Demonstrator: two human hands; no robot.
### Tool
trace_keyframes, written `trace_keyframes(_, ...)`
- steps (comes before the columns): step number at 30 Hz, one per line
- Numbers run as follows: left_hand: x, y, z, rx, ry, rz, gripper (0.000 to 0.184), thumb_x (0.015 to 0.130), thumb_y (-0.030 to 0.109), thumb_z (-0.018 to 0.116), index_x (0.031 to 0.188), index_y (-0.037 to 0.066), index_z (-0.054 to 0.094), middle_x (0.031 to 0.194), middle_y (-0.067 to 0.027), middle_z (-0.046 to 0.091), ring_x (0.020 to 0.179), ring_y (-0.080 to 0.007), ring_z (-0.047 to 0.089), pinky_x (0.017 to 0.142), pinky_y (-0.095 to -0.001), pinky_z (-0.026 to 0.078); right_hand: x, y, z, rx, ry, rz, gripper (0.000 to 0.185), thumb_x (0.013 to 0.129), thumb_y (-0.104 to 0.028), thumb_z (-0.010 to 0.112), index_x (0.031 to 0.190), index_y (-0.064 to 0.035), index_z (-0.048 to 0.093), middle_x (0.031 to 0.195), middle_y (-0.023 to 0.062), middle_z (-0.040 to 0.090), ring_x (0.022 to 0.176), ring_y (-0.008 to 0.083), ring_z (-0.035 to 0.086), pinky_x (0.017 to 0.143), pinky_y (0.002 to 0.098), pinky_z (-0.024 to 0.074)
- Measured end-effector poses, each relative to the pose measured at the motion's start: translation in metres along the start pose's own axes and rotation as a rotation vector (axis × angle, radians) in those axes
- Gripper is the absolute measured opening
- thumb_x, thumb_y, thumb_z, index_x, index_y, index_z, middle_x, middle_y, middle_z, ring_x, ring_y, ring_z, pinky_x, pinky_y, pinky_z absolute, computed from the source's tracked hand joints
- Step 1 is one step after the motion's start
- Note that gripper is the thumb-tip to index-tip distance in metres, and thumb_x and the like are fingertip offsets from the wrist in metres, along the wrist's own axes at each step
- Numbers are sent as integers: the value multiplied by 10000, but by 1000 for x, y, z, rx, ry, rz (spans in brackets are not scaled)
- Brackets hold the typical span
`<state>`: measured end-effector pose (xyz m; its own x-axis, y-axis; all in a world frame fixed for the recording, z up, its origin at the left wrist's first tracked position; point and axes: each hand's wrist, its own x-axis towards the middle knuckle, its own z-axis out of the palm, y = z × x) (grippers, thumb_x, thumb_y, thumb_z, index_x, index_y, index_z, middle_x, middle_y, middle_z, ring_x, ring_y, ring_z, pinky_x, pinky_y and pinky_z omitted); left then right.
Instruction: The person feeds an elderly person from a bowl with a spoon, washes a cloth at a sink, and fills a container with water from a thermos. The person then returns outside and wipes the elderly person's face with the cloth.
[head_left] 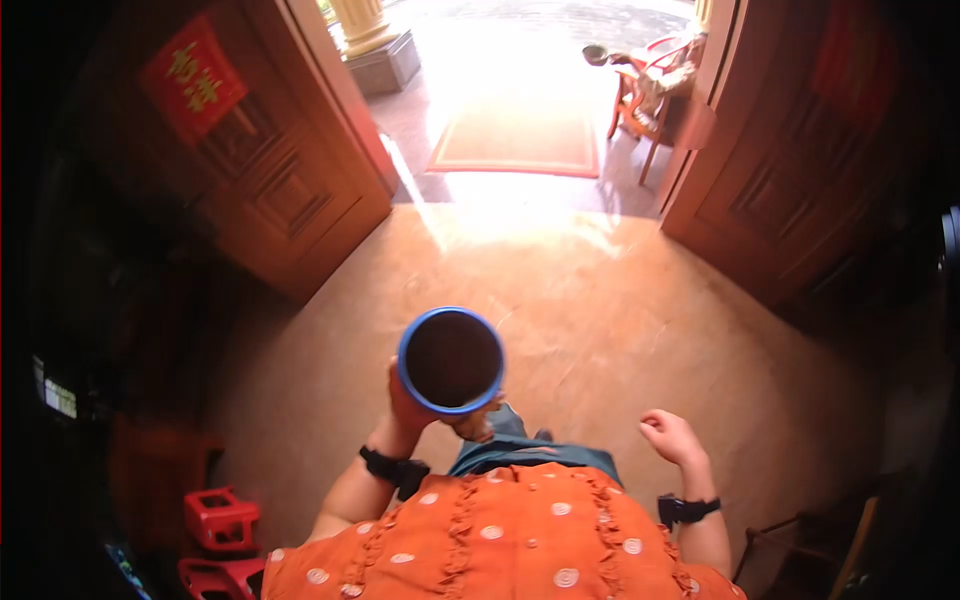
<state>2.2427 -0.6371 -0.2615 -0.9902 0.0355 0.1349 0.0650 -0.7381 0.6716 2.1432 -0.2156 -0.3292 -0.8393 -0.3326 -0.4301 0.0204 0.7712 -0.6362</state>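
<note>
Container (450, 409) with a blue rim is gripped in my left hand (403, 405), raised above the floor (590, 330), not yet set down; my right hand (670, 436) is well apart, curled, how tightly I cannot tell.

Red stools (222, 519), open wooden doors (290, 200), bordered mat (517, 145)
</note>
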Motion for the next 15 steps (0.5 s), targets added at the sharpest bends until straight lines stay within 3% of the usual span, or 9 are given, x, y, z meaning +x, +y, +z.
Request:
trace_keyframes(1, 27, 4, -25, -147, 188, 27, 697, 965, 544, 401, 1436, 37, 326, 1349, -189, 506, 1207, -325, 525, 970, -521, 457, 41, -36, -16, -29, -39, -45, 278, 866, -236, 635, 1044, -23, 658, 967, 139, 693, 885, 236, 673, 784, 332, 531)
trace_keyframes(2, 64, 22, -34, -338, 189, 71, 737, 944, 597, 384, 1440, 53, 328, 1331, -194, 521, 1186, -346, 540, 972, -531, 458, 85, -68, -29, -59, -78, -97, 283, 875, -229, 637, 1063, -18, 650, 978, 134, 692, 878, 220, 673, 777, 323, 532)
trace_keyframes(3, 96, 28, -75, -233, 357, 120, 795, 905, 661, 383, 1439, 75, 336, 1336, -194, 517, 1180, -355, 544, 966, -524, 469, 130, -95, -40, -76, -56, -101, 283, 875, -229, 637, 1063, -18, 650, 978, 134, 692, 878, 220, 673, 777, 323, 532)
trace_keyframes(6, 192, 53, -166, -195, 270, 145, 871, 855, 708, 428, 1440, 69, 339, 1401, -198, 454, 1219, -359, 523, 1007, -505, 452, 262, -151, -62, -177, -134, -231, 287, 884, -251, 624, 1064, -29, 656, 1000, 141, 692, 899, 239, 674, 787, 338, 530)
trace_keyframes(8, 263, 71, -214, -222, 202, 29, 846, 863, 700, 423, 1415, 62, 372, 1313, -189, 534, 1090, -356, 601, 883, -482, 526, 343, -176, -73, -260, -155, -238, 307, 884, -276, 618, 1075, -39, 656, 1016, 135, 692, 921, 241, 668, 807, 346, 524)
trace_keyframes(9, 303, 82, -234, -218, 190, 16, 846, 863, 700, 423, 1415, 62, 372, 1313, -189, 534, 1090, -356, 601, 883, -482, 526, 381, -185, -79, -250, -143, -231, 307, 884, -276, 618, 1075, -39, 656, 1016, 135, 692, 921, 241, 668, 807, 346, 524)
trace_keyframes(11, 385, 96, -269, -209, 294, -24, 885, 842, 726, 433, 1404, 44, 376, 1274, -198, 553, 999, -363, 629, 809, -479, 546, 444, -195, -92, -107, -147, -39, 322, 879, -287, 618, 1093, -47, 651, 1027, 130, 689, 925, 238, 665, 815, 340, 521)
trace_keyframes(12, 422, 111, -286, -319, 41, -166, 910, 831, 735, 440, 1404, 33, 365, 1253, -211, 554, 936, -362, 630, 757, -475, 552, 466, -201, -101, -77, -132, -13, 338, 873, -294, 627, 1108, -53, 647, 1015, 122, 693, 909, 228, 665, 803, 334, 524)
trace_keyframes(15, 557, 129, -305, -233, 73, -193, 956, 798, 738, 490, 1377, -15, 374, 1197, -236, 578, 875, -299, 642, 714, -390, 552, 538, -207, -129, 28, -108, 36, 344, 870, -297, 634, 1113, -53, 644, 980, 106, 700, 892, 209, 661, 794, 326, 524)
